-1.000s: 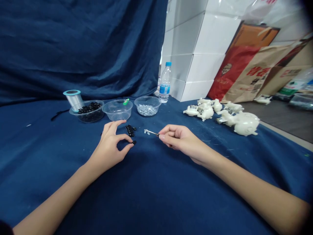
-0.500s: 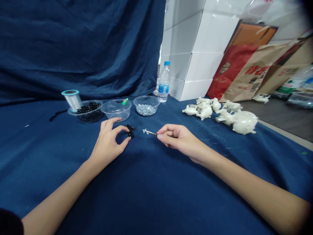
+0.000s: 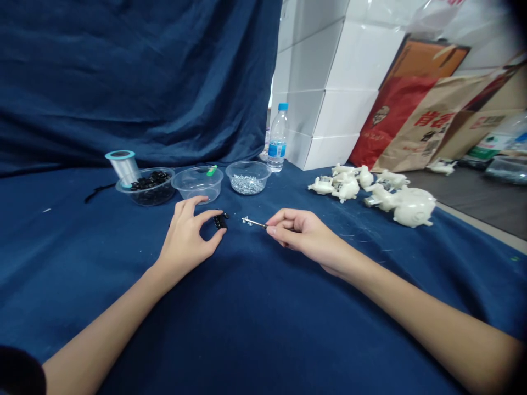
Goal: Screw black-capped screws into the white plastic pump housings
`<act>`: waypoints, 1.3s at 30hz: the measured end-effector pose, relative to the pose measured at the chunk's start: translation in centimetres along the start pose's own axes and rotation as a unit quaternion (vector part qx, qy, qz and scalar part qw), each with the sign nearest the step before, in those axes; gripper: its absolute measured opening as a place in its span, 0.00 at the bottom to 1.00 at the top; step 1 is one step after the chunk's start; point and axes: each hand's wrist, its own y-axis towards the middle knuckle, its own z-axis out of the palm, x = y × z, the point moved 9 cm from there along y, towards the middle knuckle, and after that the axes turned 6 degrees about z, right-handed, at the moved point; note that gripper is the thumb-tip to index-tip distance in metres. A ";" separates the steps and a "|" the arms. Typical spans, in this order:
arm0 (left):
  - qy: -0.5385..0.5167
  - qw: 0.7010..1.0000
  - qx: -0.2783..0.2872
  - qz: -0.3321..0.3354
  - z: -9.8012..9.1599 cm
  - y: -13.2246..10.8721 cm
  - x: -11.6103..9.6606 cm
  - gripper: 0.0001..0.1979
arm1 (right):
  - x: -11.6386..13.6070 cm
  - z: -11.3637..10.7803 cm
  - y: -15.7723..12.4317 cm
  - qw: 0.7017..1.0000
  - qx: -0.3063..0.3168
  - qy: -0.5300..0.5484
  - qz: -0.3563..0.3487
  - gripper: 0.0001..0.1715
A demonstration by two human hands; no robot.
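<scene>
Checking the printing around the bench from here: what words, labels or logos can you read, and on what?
Brown paper bag: red characters "肯德", the rest unclear.
Red paper bag: KFC Colonel logo, no readable words.
Water bottle's blue label: too blurred to read.
Green-and-white packet: too blurred to read.

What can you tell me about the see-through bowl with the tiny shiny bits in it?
It's a round, clear plastic bowl standing upright on a dark blue cloth. Its thin walls slope outward to a smooth rim. A small heap of tiny silver metal pieces, perhaps screws, lies in the bottom, touching the walls. A clear plastic water bottle stands just behind it.
</scene>
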 end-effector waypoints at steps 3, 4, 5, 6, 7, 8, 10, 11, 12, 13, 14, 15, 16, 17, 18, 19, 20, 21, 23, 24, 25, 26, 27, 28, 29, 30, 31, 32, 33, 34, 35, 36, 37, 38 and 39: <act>-0.011 1.000 0.027 0.007 0.6 1.1 0.8 0.13 | 0.1 0.0 0.0 1.000 -0.003 0.003 0.000 0.10; -0.016 0.999 0.047 0.015 1.0 1.7 1.1 0.14 | 0.1 0.0 0.0 1.000 -0.004 0.005 0.001 0.10; -0.020 0.997 0.070 0.024 1.4 2.3 1.2 0.15 | 0.1 -0.1 -0.1 1.000 -0.005 0.007 0.003 0.10; -0.023 0.995 0.093 0.034 1.8 3.0 1.3 0.15 | 0.1 -0.1 -0.1 1.000 -0.006 0.010 0.006 0.09; -0.023 0.992 0.116 0.044 2.2 3.7 1.2 0.14 | 0.1 -0.2 -0.1 1.000 -0.007 0.013 0.008 0.09; -0.022 0.989 0.135 0.053 2.5 4.3 1.0 0.12 | 0.1 -0.2 0.0 1.000 -0.008 0.016 0.010 0.10; -0.014 0.984 0.167 0.066 3.0 5.4 0.5 0.10 | 0.1 -0.3 0.0 1.000 -0.009 0.022 0.010 0.10; -0.008 0.981 0.180 0.068 3.2 5.8 0.1 0.09 | 0.1 -0.4 0.0 1.000 -0.009 0.023 0.008 0.10; -0.001 0.979 0.190 0.068 3.3 6.1 -0.1 0.08 | 0.2 -0.4 -0.1 1.000 -0.009 0.025 0.006 0.10; 0.005 0.978 0.200 0.065 3.5 6.3 -0.4 0.08 | 0.2 -0.4 -0.1 1.000 -0.009 0.026 0.005 0.09; 0.011 0.976 0.208 0.061 3.6 6.4 -0.5 0.08 | 0.2 -0.4 -0.1 1.000 -0.009 0.027 0.004 0.09; 0.015 0.975 0.215 0.055 3.8 6.4 -0.7 0.08 | 0.2 -0.4 -0.1 1.000 -0.009 0.029 0.003 0.09; 0.018 0.974 0.220 0.049 3.9 6.4 -0.8 0.08 | 0.2 -0.3 -0.2 1.000 -0.009 0.029 0.004 0.09; 0.019 0.974 0.223 0.043 4.0 6.3 -0.8 0.08 | 0.2 -0.3 -0.2 1.000 -0.008 0.028 0.004 0.09; 0.017 0.974 0.225 0.037 4.2 6.2 -0.9 0.09 | 0.2 -0.3 -0.2 1.000 -0.008 0.027 0.004 0.09; 0.014 0.974 0.226 0.032 4.3 6.2 -0.9 0.10 | 0.2 -0.2 -0.2 1.000 -0.007 0.026 0.003 0.09; 0.009 0.974 0.226 0.027 4.5 6.1 -1.0 0.11 | 0.2 -0.2 -0.2 1.000 -0.007 0.025 0.002 0.09; 0.003 0.974 0.226 0.022 4.6 6.0 -1.0 0.11 | 0.2 -0.2 -0.2 1.000 -0.006 0.024 0.001 0.10; -0.009 0.974 0.227 0.014 4.7 6.0 -1.0 0.12 | 0.3 -0.1 -0.1 1.000 -0.004 0.026 -0.003 0.10; -0.013 0.974 0.226 0.010 4.6 6.0 -0.9 0.12 | 0.3 -0.1 -0.1 1.000 -0.003 0.027 -0.005 0.09; -0.015 0.974 0.225 0.007 4.5 6.0 -0.8 0.12 | 0.3 -0.1 -0.1 1.000 -0.003 0.028 -0.007 0.09; -0.016 0.975 0.223 0.003 4.4 6.0 -0.7 0.11 | 0.3 -0.1 -0.1 1.000 -0.003 0.029 -0.008 0.09; -0.015 0.975 0.222 -0.002 4.2 6.0 -0.6 0.11 | 0.3 -0.1 -0.2 1.000 -0.003 0.030 -0.009 0.09; -0.015 0.975 0.220 -0.007 4.2 5.9 -0.4 0.11 | 0.3 -0.1 -0.2 1.000 -0.002 0.029 -0.010 0.08; -0.015 0.975 0.219 -0.013 4.2 5.9 -0.2 0.12 | 0.3 -0.1 -0.3 1.000 -0.002 0.028 -0.010 0.08; -0.017 0.976 0.218 -0.018 4.2 5.8 -0.1 0.12 | 0.3 -0.1 -0.4 1.000 -0.002 0.027 -0.011 0.08; -0.020 0.976 0.217 -0.022 4.4 5.7 0.0 0.13 | 0.4 -0.1 -0.4 1.000 -0.003 0.025 -0.012 0.08; -0.025 0.976 0.215 -0.026 4.5 5.7 0.0 0.14 | 0.4 -0.1 -0.5 1.000 -0.004 0.024 -0.012 0.08; -0.032 0.977 0.211 -0.029 4.7 5.7 0.0 0.15 | 0.5 -0.1 -0.5 1.000 -0.005 0.025 -0.012 0.08; -0.041 0.977 0.205 -0.030 4.8 5.8 0.0 0.15 | 0.5 -0.1 -0.5 1.000 -0.006 0.025 -0.011 0.08; -0.052 0.978 0.198 -0.032 4.8 5.9 -0.1 0.14 | 0.5 -0.1 -0.5 1.000 -0.007 0.026 -0.010 0.08; -0.065 0.979 0.189 -0.032 4.7 6.1 -0.2 0.13 | 0.6 -0.1 -0.5 1.000 -0.007 0.025 -0.009 0.09; -0.080 0.980 0.178 -0.033 4.5 6.2 -0.4 0.11 | 0.5 -0.1 -0.5 1.000 -0.007 0.024 -0.008 0.09; -0.098 0.981 0.167 -0.033 4.2 6.3 -0.5 0.09 | 0.5 -0.1 -0.4 1.000 -0.007 0.023 -0.008 0.09; -0.117 0.981 0.154 -0.034 3.7 6.2 -0.7 0.08 | 0.5 -0.1 -0.4 1.000 -0.007 0.023 -0.008 0.09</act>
